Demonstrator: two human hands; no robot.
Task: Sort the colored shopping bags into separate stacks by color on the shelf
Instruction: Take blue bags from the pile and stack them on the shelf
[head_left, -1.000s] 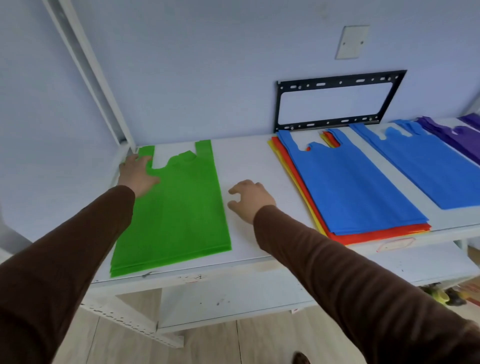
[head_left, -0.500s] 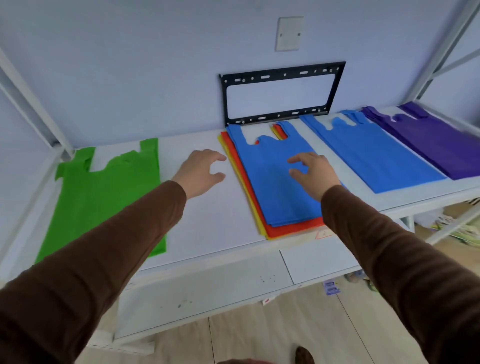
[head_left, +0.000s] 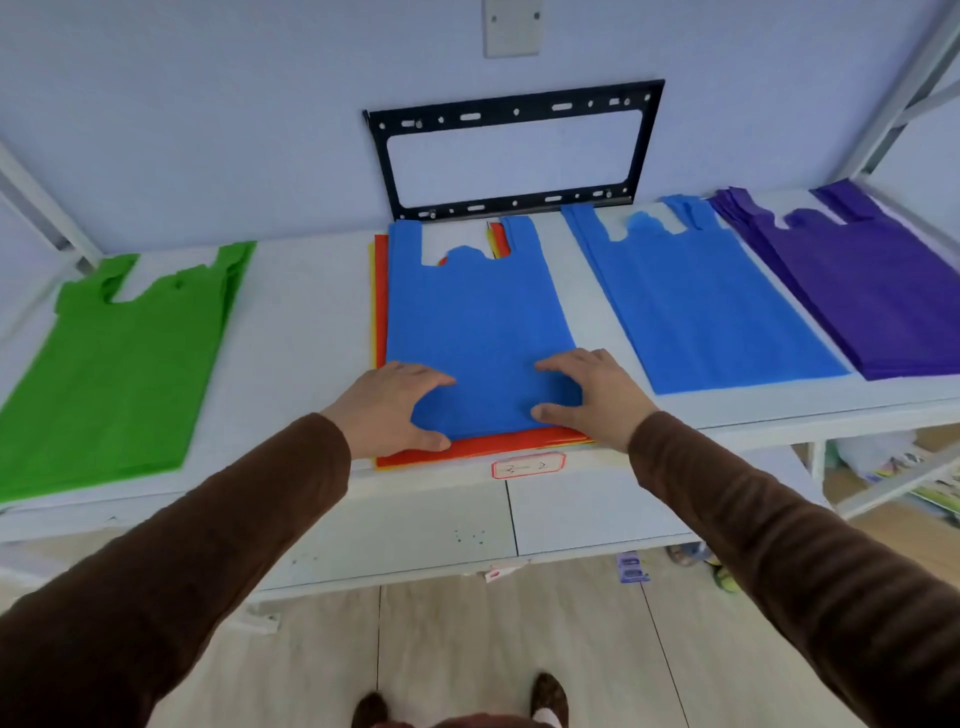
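On the white shelf (head_left: 311, 332), a blue bag (head_left: 478, 322) tops the mixed stack, with red and yellow bags (head_left: 467, 447) peeking out beneath. Both hands rest at its near edge: left hand (head_left: 387, 410) and right hand (head_left: 592, 397), fingers spread, thumbs at the edge; whether they pinch it I cannot tell. Left of this stack lies the green stack (head_left: 119, 364); right of it the blue stack (head_left: 696, 306), then the purple stack (head_left: 872, 291).

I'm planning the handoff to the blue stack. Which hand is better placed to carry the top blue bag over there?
Probably the right hand: it rests on the top blue bag's right side, nearest the blue stack. The left hand sits on the far edge.
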